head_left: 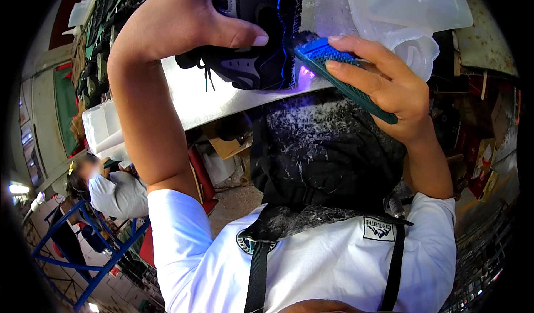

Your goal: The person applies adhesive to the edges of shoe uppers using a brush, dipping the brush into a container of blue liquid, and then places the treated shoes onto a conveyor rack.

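Observation:
A black shoe upper (247, 46) with grey patches and a dangling lace lies on the pale worktop (208, 99). A bright blue line runs along it close to its frayed right edge. My left hand (186, 26) holds the upper from the left, thumb laid across it; its other fingers are out of sight. In my right hand (392, 82) is a blue and green brush (347, 79), gripped along its sides. The brush's dark far end meets or nearly meets the frayed edge. Purple light glows on the worktop beneath it.
Translucent plastic containers (409, 7) stand at the back right. More dark shoe uppers (103, 40) are piled at the far left. A white plastic bin (103, 124) sits by the worktop's left end. Another person (119, 193) is beyond a blue metal frame (108, 263). White fluff covers my black apron (328, 146).

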Motion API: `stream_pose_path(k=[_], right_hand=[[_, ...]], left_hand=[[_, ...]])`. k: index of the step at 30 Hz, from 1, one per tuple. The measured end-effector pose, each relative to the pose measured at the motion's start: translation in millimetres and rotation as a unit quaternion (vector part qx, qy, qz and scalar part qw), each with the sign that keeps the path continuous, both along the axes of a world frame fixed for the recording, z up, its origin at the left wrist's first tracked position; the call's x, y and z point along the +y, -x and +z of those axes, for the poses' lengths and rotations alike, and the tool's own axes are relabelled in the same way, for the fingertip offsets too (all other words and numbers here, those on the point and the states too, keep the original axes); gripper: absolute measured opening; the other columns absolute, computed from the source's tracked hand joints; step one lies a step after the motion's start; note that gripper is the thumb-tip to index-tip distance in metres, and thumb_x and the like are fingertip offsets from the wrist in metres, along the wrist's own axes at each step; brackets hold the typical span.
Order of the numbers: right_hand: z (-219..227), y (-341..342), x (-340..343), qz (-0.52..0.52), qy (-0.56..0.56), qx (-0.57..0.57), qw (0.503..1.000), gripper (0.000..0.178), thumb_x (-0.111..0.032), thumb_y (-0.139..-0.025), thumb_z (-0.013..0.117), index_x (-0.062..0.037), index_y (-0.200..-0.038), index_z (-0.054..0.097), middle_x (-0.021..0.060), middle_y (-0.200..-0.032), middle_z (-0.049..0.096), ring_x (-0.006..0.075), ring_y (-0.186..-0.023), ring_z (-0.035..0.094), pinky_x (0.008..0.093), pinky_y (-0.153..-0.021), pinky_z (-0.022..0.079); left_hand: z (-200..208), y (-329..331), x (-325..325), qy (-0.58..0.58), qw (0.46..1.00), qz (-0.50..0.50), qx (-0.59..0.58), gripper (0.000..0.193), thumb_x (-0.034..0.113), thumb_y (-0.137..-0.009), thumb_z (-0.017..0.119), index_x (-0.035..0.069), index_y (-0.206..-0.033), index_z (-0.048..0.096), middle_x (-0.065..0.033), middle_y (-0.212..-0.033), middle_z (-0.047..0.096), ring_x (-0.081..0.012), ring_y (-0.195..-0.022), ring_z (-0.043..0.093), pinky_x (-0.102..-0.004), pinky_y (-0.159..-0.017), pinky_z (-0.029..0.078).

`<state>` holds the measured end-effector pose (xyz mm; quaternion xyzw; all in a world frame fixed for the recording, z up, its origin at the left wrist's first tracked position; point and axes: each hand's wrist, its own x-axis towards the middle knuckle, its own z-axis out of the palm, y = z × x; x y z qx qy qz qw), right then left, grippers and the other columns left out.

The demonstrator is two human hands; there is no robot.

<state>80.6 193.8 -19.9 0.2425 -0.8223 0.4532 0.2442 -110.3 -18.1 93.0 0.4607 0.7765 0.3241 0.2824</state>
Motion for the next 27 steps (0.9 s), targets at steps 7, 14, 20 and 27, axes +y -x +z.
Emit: stream_pose_path(k=[7,14,20,27], right_hand=[[-4,-6,3,-0.005,0.152,-0.064,0.986,0.031,0.009,-0.087,0.068,0.013,-0.118,0.065,0.027,-0.112,0.069,0.0289,-0.094,0.073,0.0374,-0.083,0.062],[-1,8,-26,-0.01,0.391,-0.062,0.918,0.025,0.001,-0.092,0.069,0.0117,-0.114,0.065,0.0217,-0.103,0.073,0.0248,-0.091,0.074,0.0349,-0.083,0.061],[5,6,-35,0.013,0.495,-0.121,0.86,0.023,-0.001,-0.094,0.065,0.0124,-0.112,0.066,0.0204,-0.095,0.074,0.0252,-0.085,0.075,0.0363,-0.082,0.062],[27,4,-39,-0.028,0.52,-0.141,0.842,0.026,-0.007,-0.094,0.059,0.0137,-0.109,0.065,0.0239,-0.096,0.072,0.0282,-0.082,0.073,0.0382,-0.074,0.064]], left_hand=[[-8,3,-9,-0.011,0.999,0.023,-0.037,0.072,0.015,-0.07,0.088,-0.004,-0.13,0.052,-0.0082,-0.111,0.068,-0.02,-0.099,0.066,-0.031,-0.09,0.055],[-21,-6,-19,0.01,0.994,0.107,-0.03,0.078,0.006,-0.066,0.089,-0.005,-0.133,0.049,-0.0096,-0.117,0.066,-0.019,-0.109,0.063,-0.0345,-0.099,0.05],[-22,-15,-25,-0.024,0.988,0.139,-0.06,0.084,0.006,-0.064,0.09,-0.004,-0.136,0.047,-0.0104,-0.121,0.065,-0.0201,-0.111,0.062,-0.0361,-0.1,0.049],[-21,-20,-27,-0.037,0.992,0.118,0.025,0.092,0.008,-0.061,0.091,-0.002,-0.139,0.044,-0.0109,-0.123,0.064,-0.0204,-0.113,0.061,-0.0355,-0.1,0.049]])
